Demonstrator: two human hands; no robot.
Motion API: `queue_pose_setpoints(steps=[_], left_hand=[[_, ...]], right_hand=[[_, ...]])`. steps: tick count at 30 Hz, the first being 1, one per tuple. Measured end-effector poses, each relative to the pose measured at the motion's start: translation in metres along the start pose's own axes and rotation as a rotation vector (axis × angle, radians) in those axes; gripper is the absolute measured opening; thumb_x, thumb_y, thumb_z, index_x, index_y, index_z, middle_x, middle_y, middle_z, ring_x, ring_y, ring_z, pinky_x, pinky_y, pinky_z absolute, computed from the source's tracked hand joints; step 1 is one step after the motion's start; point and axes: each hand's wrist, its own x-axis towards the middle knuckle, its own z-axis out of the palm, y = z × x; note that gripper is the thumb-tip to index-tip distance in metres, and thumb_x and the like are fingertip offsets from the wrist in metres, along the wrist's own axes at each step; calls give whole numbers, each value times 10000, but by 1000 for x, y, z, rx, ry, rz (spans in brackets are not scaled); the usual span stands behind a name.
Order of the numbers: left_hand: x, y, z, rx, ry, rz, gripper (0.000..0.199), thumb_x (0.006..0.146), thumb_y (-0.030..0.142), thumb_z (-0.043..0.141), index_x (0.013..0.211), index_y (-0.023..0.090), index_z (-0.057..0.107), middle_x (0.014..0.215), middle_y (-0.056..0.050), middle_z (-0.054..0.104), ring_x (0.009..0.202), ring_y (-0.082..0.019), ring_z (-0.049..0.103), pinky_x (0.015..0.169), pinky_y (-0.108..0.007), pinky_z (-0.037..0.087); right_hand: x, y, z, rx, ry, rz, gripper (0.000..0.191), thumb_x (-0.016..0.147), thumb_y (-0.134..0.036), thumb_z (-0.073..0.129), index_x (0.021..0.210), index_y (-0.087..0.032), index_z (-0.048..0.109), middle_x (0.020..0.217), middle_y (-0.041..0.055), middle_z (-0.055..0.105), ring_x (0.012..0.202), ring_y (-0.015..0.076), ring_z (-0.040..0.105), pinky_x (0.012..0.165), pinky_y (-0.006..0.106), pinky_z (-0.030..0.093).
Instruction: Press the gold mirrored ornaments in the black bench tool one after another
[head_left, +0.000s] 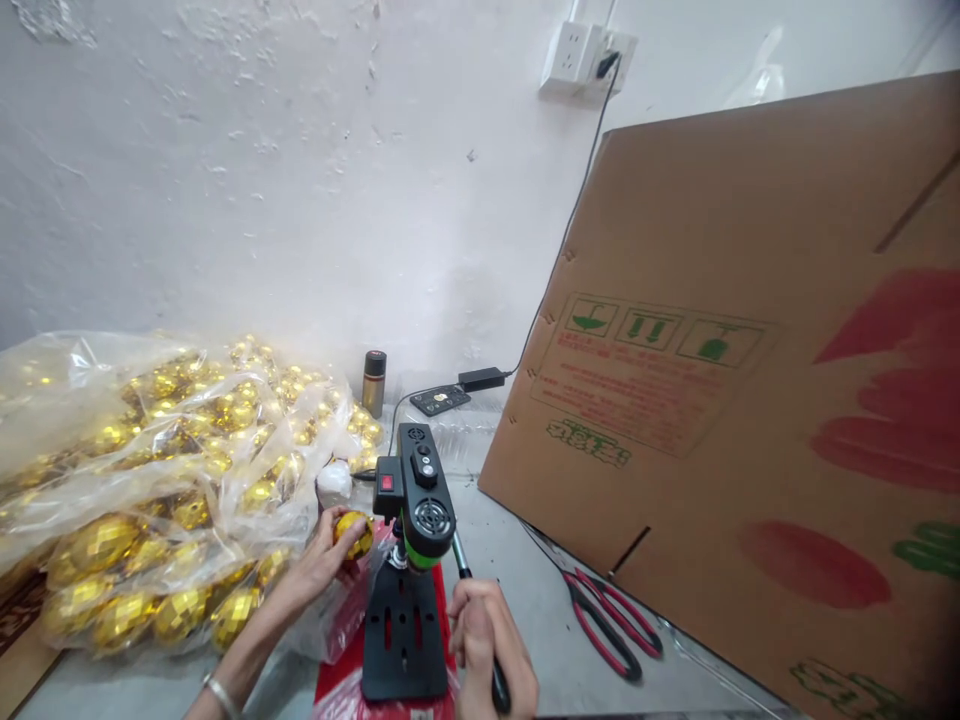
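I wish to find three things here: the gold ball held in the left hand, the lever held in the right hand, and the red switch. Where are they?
Gold ball (364, 545), head view: its uncovered side.
Lever (460, 556), head view: its metal shaft.
Red switch (387, 482), head view: its middle.

1 cam, on my head, looking fwd & down at the bench (517, 600). My L hand (334, 550) & R hand (491, 645) enter low, close up; press (426, 490) sits between, approx. lower ctr. Wall (300, 180) faces me up top; box (675, 350) fills the R side, bag (180, 430) the L.
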Motion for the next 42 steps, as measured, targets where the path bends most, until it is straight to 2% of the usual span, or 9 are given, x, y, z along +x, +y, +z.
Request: queue_pose_setpoints(steps=[2,5,10,13,16,26,34,40,42], left_hand=[[-23,1,-9,-162,-94,-153,589,983,685,386,1286,208,552,905,-59,763,681,-232,759,625,-391,635],[-52,0,-11,-249,-132,-224,687,931,709,508,1412,219,535,1081,-85,780,822,-232,772,700,-370,635],[-72,-10,21,-119,-4,-124,704,792,689,713,1304,209,654,1172,-111,810,1066,-326,774,923,-446,638],[-73,-16,42,30,25,-49,626,794,610,733,1278,216,674,1242,-129,805,1154,-363,766,1051,-528,595],[-70,-19,52,161,13,62,579,794,520,755,1291,229,688,1296,-142,787,1185,-383,758,1037,-562,606],[-62,-15,55,355,-66,253,541,799,299,756,1332,228,696,1221,-145,772,1128,-363,763,982,-538,637],[-64,-17,58,431,-93,268,497,822,342,739,1304,222,702,1158,-136,771,1087,-369,752,955,-535,626],[-61,-25,67,428,8,261,473,826,423,738,1249,215,697,1127,-127,784,1058,-369,724,968,-562,572],[-63,-22,69,451,-30,247,463,803,396,751,1226,213,704,1100,-116,783,1044,-368,714,975,-564,545]], right_hand=[[4,1,-1,0,-17,-26,433,1114,-238,466,685,-218,522,685,-13,529,605,131,507,586,280,395],[14,1,-3,-19,-62,-112,420,1106,-231,471,689,-219,518,668,-24,520,588,119,504,557,259,403],[30,-9,-3,-59,-106,-171,417,1109,-239,462,696,-224,517,646,-36,500,554,106,489,518,230,410],[34,-15,-4,-107,-136,-144,398,1113,-273,461,724,-224,536,644,-42,490,515,98,437,483,225,385],[34,-17,-5,-121,-157,-142,393,1115,-288,453,737,-222,540,653,-38,508,504,93,419,471,219,377],[31,-17,-7,-112,-159,-148,371,1109,-267,453,752,-225,543,656,-41,490,514,98,432,489,221,392],[32,-20,-9,-107,-182,-196,360,1105,-233,451,760,-227,550,681,-29,527,566,109,496,537,225,430],[29,-17,-10,-93,-175,-224,325,1093,-177,452,789,-228,555,705,-29,558,591,105,524,550,220,423],[27,-13,-11,-95,-179,-238,320,1087,-161,450,791,-230,550,702,-27,554,607,111,541,557,224,426]])
